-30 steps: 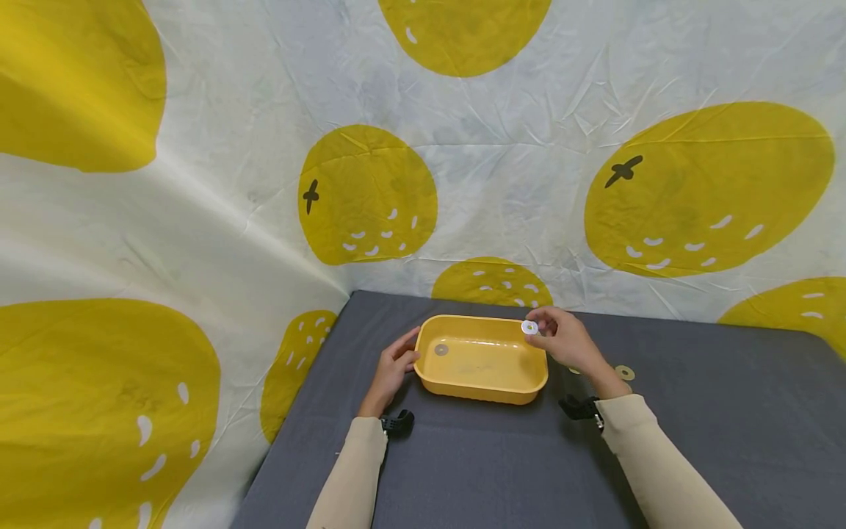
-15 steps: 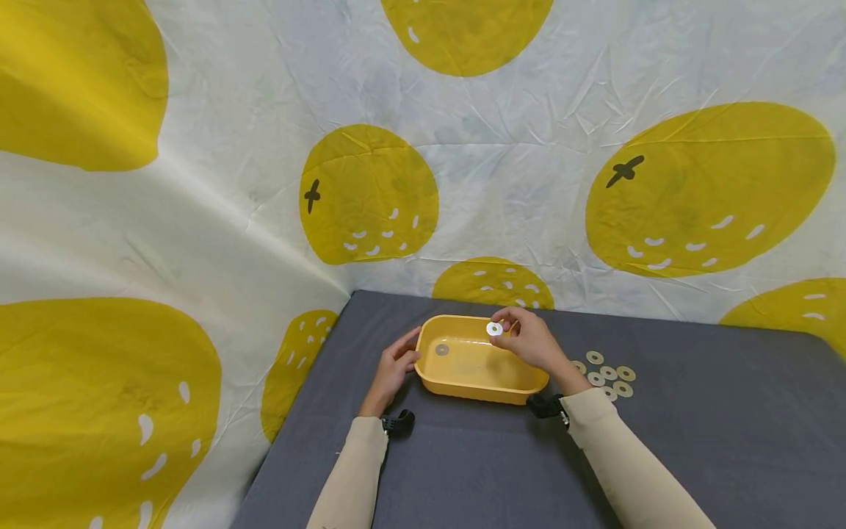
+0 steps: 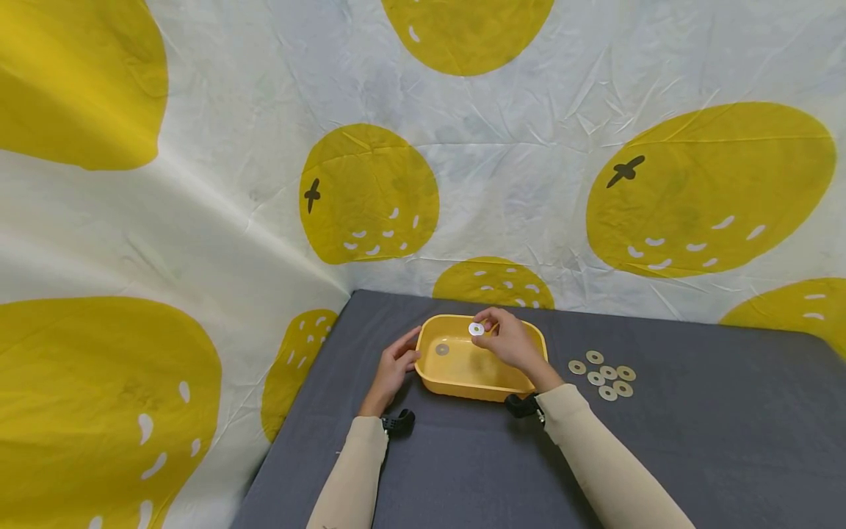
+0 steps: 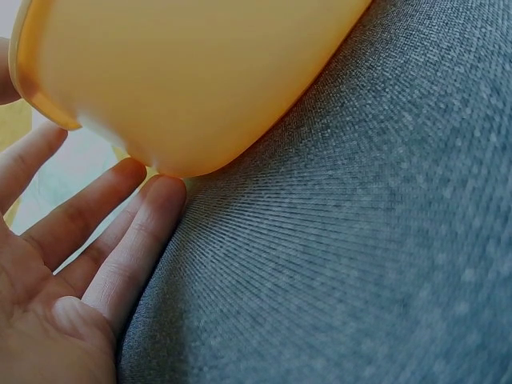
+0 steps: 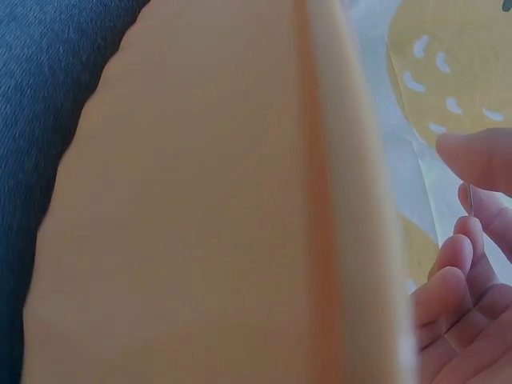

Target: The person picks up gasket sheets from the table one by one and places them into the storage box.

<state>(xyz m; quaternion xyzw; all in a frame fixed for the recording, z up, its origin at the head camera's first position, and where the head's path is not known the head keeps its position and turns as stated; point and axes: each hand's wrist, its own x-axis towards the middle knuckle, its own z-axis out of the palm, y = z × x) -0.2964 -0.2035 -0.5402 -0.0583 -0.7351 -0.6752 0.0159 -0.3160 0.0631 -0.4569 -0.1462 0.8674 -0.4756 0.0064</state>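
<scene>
A yellow plastic tray (image 3: 476, 387) sits on the grey cloth. My left hand (image 3: 391, 373) is at its left end. In the left wrist view the fairly straight fingers (image 4: 132, 248) touch the tray's outer wall, low by the cloth. My right hand (image 3: 512, 342) is over the tray, pinching a flat metal washer (image 3: 476, 329) between thumb and fingers, its face bright and its centre hole showing. From the right wrist the washer (image 5: 470, 200) appears edge-on as a thin line, beyond the tray's blurred wall (image 5: 176, 200). Another washer (image 3: 442, 350) lies inside the tray toward the left.
Several loose washers (image 3: 608, 372) lie grouped on the grey tablecloth (image 3: 714, 411) right of the tray. A white curtain (image 3: 502, 191) printed with yellow fruit hangs behind the table and along its left side. Black wrist straps (image 3: 399, 422) sit below both hands.
My right hand has moved left with the washer, from the tray's right rim to above its middle. The washers on the cloth have come into view behind it. My left hand stays put.
</scene>
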